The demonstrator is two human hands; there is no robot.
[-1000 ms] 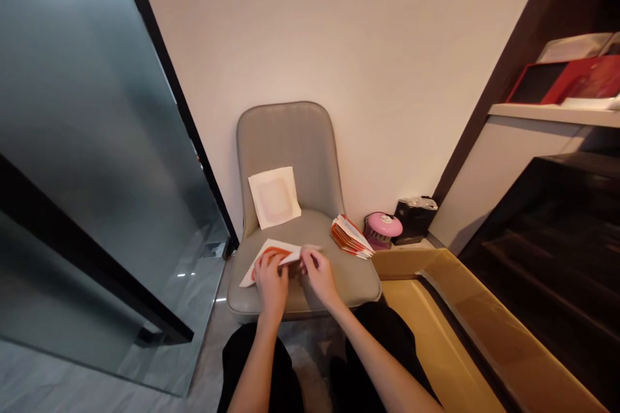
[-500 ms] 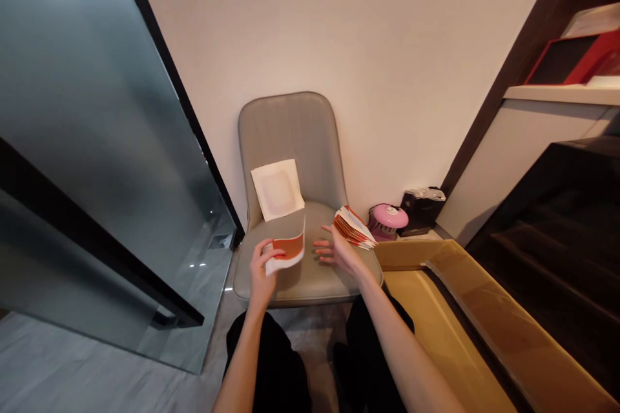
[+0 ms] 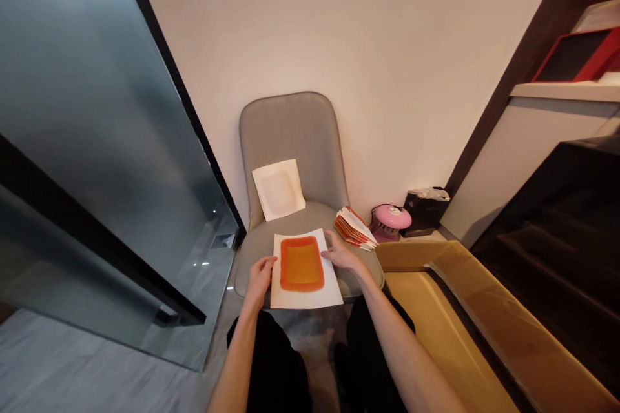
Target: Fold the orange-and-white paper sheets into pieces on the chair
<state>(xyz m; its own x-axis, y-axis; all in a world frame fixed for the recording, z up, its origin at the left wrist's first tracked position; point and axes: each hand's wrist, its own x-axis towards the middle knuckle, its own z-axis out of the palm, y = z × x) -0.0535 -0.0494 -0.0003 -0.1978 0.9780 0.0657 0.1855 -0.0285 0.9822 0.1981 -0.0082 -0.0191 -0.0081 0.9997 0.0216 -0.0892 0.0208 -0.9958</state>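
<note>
A white sheet with an orange-and-red painted rectangle [image 3: 301, 264] lies face up over the front of the grey chair seat [image 3: 252, 271]. My left hand [image 3: 260, 276] pinches its left edge, and my right hand [image 3: 339, 253] holds its right edge near the upper corner, fingers partly behind the paper. Against the chair's backrest leans a pale sheet with a faint square [image 3: 279, 190]. A stack of folded red-and-white papers [image 3: 356, 228] rests on the seat's right side, just beyond my right hand.
An open cardboard box [image 3: 436, 310] stands right of the chair. Behind it are a pink round device [image 3: 391, 217] and a black bag [image 3: 426, 210]. A glass door [image 3: 106, 142] with a black handle is at left, a shelf [image 3: 566, 91] at upper right.
The sheet, curled in my left hand before, now lies spread out with its painted face showing. My right hand, apart from it earlier, has taken hold of its right edge.
</note>
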